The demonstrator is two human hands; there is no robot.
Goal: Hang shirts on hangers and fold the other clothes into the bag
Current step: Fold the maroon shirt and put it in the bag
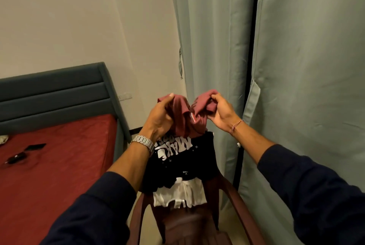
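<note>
a white garment [178, 195] and a black printed t-shirt [183, 157] are lying over a brown plastic chair [233, 201]. above them, left hand [159, 119] and right hand [220, 114] are gripping a bunched maroon shirt [186, 114], fingers curled into it.

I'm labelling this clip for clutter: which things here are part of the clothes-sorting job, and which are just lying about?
Part of the job:
maroon garment, gripped by left hand and right hand
black printed shirt draped over the chair
white garment under it

Lying about:
dark objects on the bed
curtain
</note>
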